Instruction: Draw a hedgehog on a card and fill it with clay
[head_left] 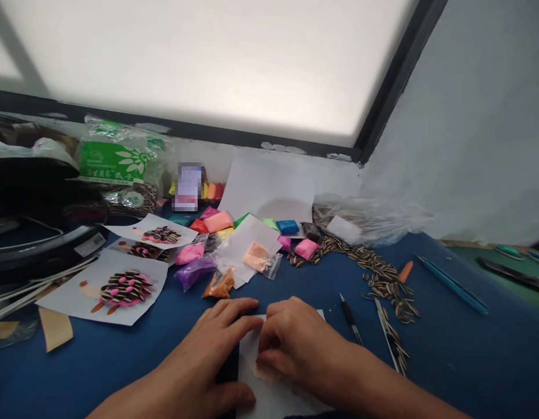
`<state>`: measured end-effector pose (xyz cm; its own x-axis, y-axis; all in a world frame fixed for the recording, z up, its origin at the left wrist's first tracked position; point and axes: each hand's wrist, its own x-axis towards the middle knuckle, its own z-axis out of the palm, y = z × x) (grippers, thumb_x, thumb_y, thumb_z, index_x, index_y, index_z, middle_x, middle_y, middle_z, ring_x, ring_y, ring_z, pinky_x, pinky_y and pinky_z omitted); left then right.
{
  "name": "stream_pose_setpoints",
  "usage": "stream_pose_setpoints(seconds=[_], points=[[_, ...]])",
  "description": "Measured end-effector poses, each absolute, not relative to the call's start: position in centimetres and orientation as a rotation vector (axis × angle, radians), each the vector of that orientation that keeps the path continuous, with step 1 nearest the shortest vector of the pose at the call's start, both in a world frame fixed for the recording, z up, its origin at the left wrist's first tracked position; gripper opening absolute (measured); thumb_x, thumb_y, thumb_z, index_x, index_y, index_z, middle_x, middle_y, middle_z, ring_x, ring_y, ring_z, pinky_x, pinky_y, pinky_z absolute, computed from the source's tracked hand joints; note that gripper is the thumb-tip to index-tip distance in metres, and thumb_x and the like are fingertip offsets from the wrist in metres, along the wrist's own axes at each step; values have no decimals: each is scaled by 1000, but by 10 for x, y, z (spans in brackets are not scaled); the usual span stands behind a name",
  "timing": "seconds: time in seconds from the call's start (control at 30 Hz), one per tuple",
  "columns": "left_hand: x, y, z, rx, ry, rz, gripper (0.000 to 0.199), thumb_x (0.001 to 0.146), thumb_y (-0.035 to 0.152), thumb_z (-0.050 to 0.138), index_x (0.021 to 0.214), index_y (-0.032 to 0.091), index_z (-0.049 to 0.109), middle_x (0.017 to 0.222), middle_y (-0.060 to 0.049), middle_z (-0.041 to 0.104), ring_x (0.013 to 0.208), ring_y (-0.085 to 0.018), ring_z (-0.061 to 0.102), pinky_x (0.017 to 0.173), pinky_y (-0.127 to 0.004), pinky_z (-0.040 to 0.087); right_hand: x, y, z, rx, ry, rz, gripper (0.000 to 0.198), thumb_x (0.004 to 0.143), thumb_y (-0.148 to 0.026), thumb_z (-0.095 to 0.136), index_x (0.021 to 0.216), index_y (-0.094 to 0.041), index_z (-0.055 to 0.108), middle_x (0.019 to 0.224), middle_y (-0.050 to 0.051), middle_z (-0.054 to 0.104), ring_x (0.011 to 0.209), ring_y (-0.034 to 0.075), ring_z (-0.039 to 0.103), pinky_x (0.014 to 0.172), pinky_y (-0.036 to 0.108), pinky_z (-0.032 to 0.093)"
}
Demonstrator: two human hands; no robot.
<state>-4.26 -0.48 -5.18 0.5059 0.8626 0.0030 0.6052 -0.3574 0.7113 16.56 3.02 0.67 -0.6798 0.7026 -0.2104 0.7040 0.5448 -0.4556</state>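
Note:
My left hand lies with its fingers spread at the left edge of a sheet of white paper. Its thumb rests low on the sheet. My right hand is curled over the same paper, fingertips closed and pressing on a flat bit of peach modelling clay. Those fingers partly cover the clay. Beyond my hands, an opened packet of peach clay lies on white paper pieces, with a bag of orange clay and a bag of purple clay to its left.
Finished hedgehog pictures lie at left, near cables and a green sunflower-seed bag. Loose sunflower seeds spread at right, around a metal blade-like tool. A black pen and a blue pen-like tool lie nearby.

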Motion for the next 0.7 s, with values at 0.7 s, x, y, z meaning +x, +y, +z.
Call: stream_pose_setpoints(seconds=[0.7], points=[[-40,-5,-50,2103,1226,477,83,65,14,89,140,37,63,160,-5,48,145,-39,42,120,-59,34,162,23,-7,955,2918,-315,14,95,-26,72,87,-15,75,92,8,74,86,24,66,80,39,41]])
